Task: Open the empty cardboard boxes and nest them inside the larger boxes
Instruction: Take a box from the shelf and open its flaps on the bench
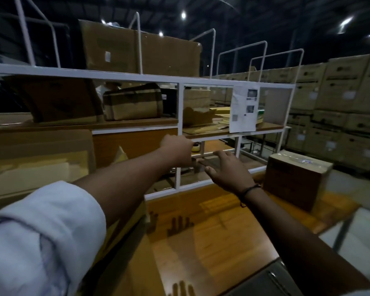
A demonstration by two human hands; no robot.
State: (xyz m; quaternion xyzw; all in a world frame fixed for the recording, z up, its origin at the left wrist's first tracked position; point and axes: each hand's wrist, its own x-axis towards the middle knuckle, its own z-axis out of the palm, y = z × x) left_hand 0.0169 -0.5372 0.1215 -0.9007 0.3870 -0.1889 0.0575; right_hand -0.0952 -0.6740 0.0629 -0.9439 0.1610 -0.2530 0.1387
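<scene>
My left hand (pixel 176 149) reaches forward to the white shelf frame (pixel 179 107), at its upright post. The fingers curl away from me and are hidden. My right hand (pixel 229 169) is stretched out with fingers spread, its tips over a dark flat piece (pixel 208 163) on the lowest shelf level. A large open cardboard box (pixel 39 159) stands at the left. At the right, a small taped box (pixel 295 178) sits on the wooden table (pixel 201 231). Two more boxes (pixel 62 99) (pixel 135 103) lie on the middle shelf.
A long carton (pixel 137 48) lies on top of the frame between white rails. Flattened cardboard (pixel 201 116) fills the middle right shelf bay, beside a hanging printed sheet (pixel 244 107). Stacked cartons (pixel 340 103) form a wall at the back right.
</scene>
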